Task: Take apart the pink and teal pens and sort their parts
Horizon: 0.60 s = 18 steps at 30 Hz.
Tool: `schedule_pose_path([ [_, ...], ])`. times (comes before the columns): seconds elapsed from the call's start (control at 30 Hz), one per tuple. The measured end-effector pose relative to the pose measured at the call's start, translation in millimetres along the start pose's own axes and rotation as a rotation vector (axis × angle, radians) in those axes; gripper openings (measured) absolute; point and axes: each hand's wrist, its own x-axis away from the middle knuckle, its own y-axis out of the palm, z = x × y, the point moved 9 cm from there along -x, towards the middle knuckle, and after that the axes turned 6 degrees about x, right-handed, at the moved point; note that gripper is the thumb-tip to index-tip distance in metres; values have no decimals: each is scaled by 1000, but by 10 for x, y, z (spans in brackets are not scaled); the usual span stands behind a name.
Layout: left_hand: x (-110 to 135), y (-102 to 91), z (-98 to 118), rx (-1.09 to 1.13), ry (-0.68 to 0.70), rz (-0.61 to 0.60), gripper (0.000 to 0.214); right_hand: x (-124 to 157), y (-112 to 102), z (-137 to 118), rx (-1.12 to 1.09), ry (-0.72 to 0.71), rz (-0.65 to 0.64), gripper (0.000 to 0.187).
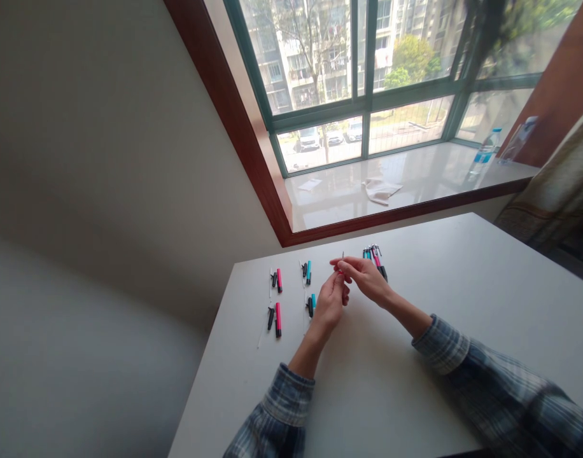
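My left hand (330, 302) and my right hand (363, 280) meet above the white table (439, 273), with their fingertips pinching a thin pen refill (342, 262) with a metal tip. A pink part seems to sit at its lower end, partly hidden by my fingers. To the left lie several small sets of separated pen parts, including a pink barrel (279, 280) and a teal barrel (309, 272), with black pieces and thin refills beside them. Just behind my right hand, a bundle of pens (374, 259) lies close to my fingers.
The table's left edge runs close to the parts. Beyond the far edge is a window with a white sill (368, 203) holding a cloth (380, 191), a sheet of paper (310, 184) and a plastic bottle (485, 151). A patterned curtain (554, 184) hangs at the right.
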Motion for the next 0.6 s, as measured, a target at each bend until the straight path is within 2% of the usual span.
schedule_pose_path([
  [0.23, 6, -6, -21, 34, -37, 1, 42, -20, -164, 121, -118, 29, 155, 35],
  [0.43, 5, 9, -3, 36, -32, -3, 33, -22, -97, 169, -196, 71, 86, 37],
  [0.6, 10, 3, 41, 5, -4, 12, 24, -7, -126, 162, -176, 62, 129, 39],
])
